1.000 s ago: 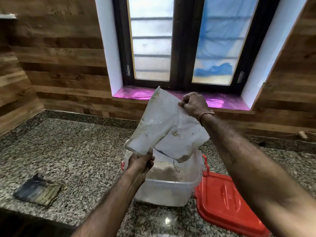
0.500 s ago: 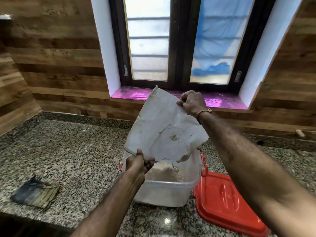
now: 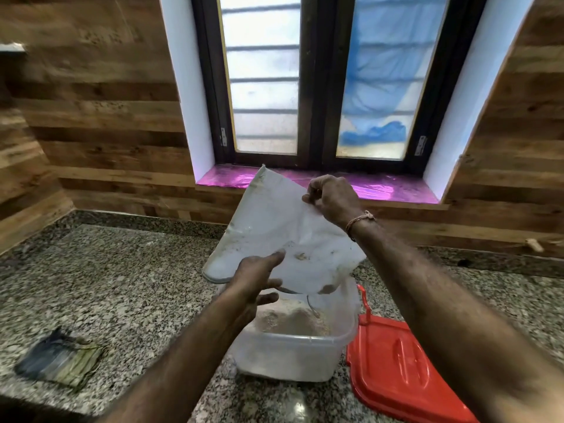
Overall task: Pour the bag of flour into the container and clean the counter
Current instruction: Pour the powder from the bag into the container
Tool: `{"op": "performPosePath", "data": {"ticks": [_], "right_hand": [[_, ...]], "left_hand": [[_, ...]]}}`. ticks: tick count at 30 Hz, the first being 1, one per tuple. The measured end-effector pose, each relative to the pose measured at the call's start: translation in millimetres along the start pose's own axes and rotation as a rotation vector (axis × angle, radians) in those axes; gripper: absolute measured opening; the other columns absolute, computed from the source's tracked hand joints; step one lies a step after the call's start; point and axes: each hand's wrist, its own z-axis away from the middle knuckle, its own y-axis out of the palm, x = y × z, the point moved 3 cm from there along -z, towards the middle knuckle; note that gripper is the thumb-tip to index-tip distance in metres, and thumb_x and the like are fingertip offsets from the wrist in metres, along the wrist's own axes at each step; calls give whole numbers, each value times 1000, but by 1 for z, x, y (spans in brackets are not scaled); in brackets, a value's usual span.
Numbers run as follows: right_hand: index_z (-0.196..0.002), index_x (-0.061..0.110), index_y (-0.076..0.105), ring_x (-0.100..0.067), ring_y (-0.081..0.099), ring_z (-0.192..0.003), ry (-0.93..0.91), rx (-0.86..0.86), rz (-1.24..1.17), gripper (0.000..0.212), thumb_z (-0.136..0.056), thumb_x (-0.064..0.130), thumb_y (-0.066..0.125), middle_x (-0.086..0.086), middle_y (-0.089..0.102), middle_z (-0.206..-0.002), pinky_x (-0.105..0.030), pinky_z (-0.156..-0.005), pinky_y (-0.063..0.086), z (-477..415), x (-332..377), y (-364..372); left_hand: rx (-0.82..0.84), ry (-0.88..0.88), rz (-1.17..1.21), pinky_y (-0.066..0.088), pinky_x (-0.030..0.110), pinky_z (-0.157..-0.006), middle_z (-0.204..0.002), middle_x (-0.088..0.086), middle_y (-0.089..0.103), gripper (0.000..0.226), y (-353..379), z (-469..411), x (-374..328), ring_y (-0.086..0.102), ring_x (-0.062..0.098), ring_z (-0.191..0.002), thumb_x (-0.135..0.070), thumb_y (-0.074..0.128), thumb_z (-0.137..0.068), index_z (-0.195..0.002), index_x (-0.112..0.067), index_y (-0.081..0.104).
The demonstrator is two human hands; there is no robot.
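Note:
A white, stained flour bag (image 3: 274, 227) hangs mouth-down over a clear plastic container (image 3: 293, 358) that holds a heap of brownish flour (image 3: 290, 319). My right hand (image 3: 331, 198) pinches the bag's upper right corner, fist closed. My left hand (image 3: 256, 276) is in front of the bag's lower edge with fingers spread, the index finger lying against the bag, not gripping it. The bag looks limp and nearly flat.
A red lid (image 3: 393, 367) lies flat on the granite counter (image 3: 122, 285) just right of the container. A folded dark cloth (image 3: 59, 361) sits at the front left. A window with a pink sill (image 3: 381, 187) is behind, with wood-panelled walls around.
My left hand has let go of the bag's lower left edge and opened its fingers against the bag. The right hand keeps its hold on the top corner.

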Motion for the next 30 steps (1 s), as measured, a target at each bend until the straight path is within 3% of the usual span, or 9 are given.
{"op": "performPosePath", "data": {"ticks": [4, 7, 10, 12, 15, 19, 22, 25, 30], "right_hand": [[-77, 19, 73, -8, 65, -76, -83, -21, 59, 13, -87, 19, 80, 9, 76, -83, -19, -53, 35, 7, 14, -5], [-82, 16, 75, -13, 70, -80, -201, -55, 88, 10, -89, 22, 78, 6, 78, -87, -15, -51, 26, 14, 28, -9], [-82, 21, 75, -13, 67, -78, -247, -62, 77, 12, -89, 30, 77, 5, 77, -90, -17, -52, 27, 19, 36, -13], [-76, 24, 70, -10, 59, -74, -189, -20, 51, 22, -86, 41, 79, 8, 71, -83, -23, -57, 31, 20, 28, -17], [-72, 22, 64, -9, 57, -72, -48, 187, -73, 33, -78, 49, 83, 9, 64, -76, -29, -68, 42, 25, -14, -19], [-78, 12, 72, -8, 61, -71, 137, 267, -320, 29, -75, 36, 89, 7, 67, -72, -30, -68, 48, 49, -75, -22], [-73, 11, 70, -2, 53, -57, 150, 189, -401, 25, -78, 28, 88, 9, 63, -63, -22, -55, 43, 62, -86, -27], [-93, 12, 72, -9, 67, -78, 173, 111, -519, 27, -79, 30, 87, 2, 73, -89, -23, -68, 57, 67, -93, -34], [-147, 27, 45, -26, 62, -125, 308, 223, -981, 111, -52, 60, 93, -8, 60, -140, -39, -96, 54, 82, -106, -24]], "left_hand": [[-405, 580, -397, 55, 37, -77, -103, -4, 67, 29, -17, 2, -35, 66, 23, -94, -40, 72, -89, -111, -22, 64], [-703, 712, -557, 43, 54, -101, -138, 4, 47, 70, -30, -14, -60, 46, 28, -127, -52, 74, -81, -138, -25, 44], [-513, 626, -338, 47, 55, -103, -133, 2, 61, 63, -36, -37, -72, 55, 27, -124, -53, 77, -80, -133, -26, 54], [-331, 640, -38, 59, 34, -82, -100, -1, 73, 26, -35, -40, -76, 66, 20, -99, -28, 80, -85, -109, -20, 70], [-211, 647, 149, 57, 19, -74, -96, 5, 70, 32, -44, -42, -82, 62, 14, -88, -7, 75, -89, -119, 0, 69], [-132, 618, 226, 50, 54, -105, -127, 19, 67, 22, -58, -45, -80, 66, 35, -114, -13, 77, -88, -109, -7, 73], [-109, 600, 246, 45, 62, -108, -139, 19, 62, 19, -61, -48, -77, 60, 43, -125, -16, 78, -86, -105, -13, 75], [-90, 584, 302, 44, 63, -109, -141, 20, 60, 9, -63, -54, -78, 63, 40, -121, -16, 81, -81, -88, -16, 75], [-136, 502, 375, 53, 40, -91, -103, 11, 74, 10, -73, -59, -76, 60, 28, -104, -12, 79, -82, -78, -17, 70]]}}
